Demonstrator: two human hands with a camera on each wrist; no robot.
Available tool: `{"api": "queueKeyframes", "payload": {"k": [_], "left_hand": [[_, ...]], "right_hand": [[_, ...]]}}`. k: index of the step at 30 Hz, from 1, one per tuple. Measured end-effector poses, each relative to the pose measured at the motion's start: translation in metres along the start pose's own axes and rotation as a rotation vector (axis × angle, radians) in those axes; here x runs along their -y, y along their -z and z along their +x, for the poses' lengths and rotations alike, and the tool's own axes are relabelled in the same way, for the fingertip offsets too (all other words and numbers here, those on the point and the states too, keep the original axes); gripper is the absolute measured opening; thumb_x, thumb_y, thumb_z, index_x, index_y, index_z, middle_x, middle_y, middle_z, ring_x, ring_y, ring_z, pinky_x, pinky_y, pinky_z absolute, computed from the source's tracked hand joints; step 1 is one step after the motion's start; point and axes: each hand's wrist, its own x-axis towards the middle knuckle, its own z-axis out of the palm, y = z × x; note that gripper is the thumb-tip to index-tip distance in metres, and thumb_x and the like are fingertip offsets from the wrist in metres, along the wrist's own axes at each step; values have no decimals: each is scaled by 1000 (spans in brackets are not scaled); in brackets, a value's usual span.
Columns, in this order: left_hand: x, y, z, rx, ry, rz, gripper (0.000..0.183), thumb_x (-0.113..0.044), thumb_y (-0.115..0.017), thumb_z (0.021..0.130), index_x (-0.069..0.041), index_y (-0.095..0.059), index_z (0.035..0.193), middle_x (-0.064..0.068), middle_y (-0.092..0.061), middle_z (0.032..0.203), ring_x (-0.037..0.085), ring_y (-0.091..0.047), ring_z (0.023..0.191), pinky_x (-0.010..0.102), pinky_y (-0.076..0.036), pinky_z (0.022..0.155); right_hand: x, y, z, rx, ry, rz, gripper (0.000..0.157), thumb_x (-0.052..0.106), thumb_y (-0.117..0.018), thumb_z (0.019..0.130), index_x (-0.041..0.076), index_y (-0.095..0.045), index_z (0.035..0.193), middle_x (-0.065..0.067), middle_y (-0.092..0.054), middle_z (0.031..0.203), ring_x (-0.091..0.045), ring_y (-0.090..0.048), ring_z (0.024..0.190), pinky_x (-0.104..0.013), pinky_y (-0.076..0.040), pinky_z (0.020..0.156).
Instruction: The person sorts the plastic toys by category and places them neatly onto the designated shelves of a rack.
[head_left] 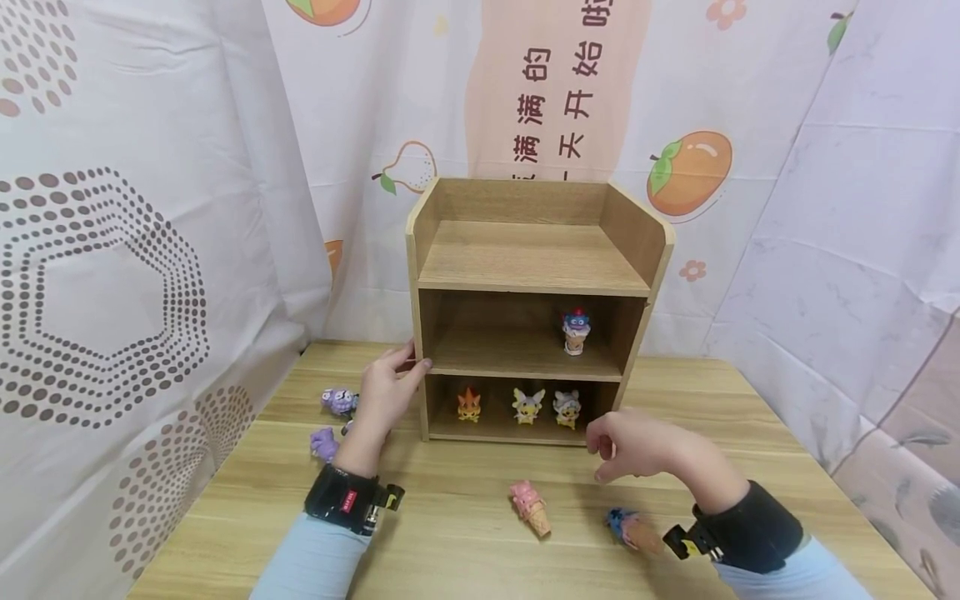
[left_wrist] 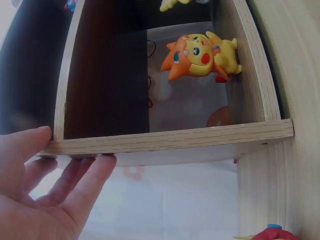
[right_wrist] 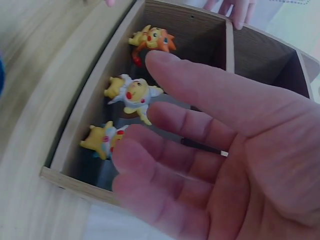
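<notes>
A small wooden shelf point(head_left: 525, 287) stands on the table. My left hand point(head_left: 386, 392) holds its left side panel point(left_wrist: 165, 142), with the thumb at the front edge and the fingers against the outer face. By the lower right corner hovers my right hand point(head_left: 633, 446), fingers loosely bent around nothing. The bottom compartment holds an orange-hooded yellow figurine point(head_left: 468, 406), a figurine with pale, pointed ears point(head_left: 528, 406) and a grey-capped figurine point(head_left: 567, 408). On the middle board, a blue-topped ice-cream-cone figurine point(head_left: 576, 333) stands upright at the right.
A pink ice-cream-cone figurine point(head_left: 531, 508) lies in front of the shelf. Nearer the right wrist lies a blue cone figurine point(head_left: 633, 531). Purple figurines point(head_left: 325, 445) lie left of the left forearm. Printed curtains point(head_left: 360, 108) hang behind the table point(head_left: 442, 533) and at its sides.
</notes>
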Motion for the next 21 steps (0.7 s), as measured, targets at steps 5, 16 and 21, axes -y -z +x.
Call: {"api": "queueKeyframes", "payload": {"k": [5, 16, 21], "left_hand": [[0, 0, 0, 4, 1, 0, 50, -17, -73, 96, -1, -58, 141, 19, -63, 133, 33, -66, 114, 36, -58, 87], [0, 0, 0, 7, 8, -11, 49, -17, -72, 96, -3, -59, 141, 17, -64, 131, 31, -67, 113, 33, -59, 83], [0, 0, 0, 6, 16, -9, 49, -17, -72, 96, -3, -59, 141, 17, -64, 131, 31, -67, 113, 33, -59, 84]], "right_hand": [[-6, -7, -1, 47, 1, -9, 30, 14, -87, 74, 11, -67, 95, 4, -58, 83, -10, -50, 72, -31, -46, 63], [-12, -22, -6, 97, -25, -18, 30, 13, -87, 67, 14, -65, 86, 7, -57, 75, -6, -49, 66, -28, -46, 60], [-9, -27, -9, 113, -44, -22, 29, 11, -87, 65, 14, -64, 83, 8, -57, 73, -6, -50, 62, -28, -47, 55]]}}
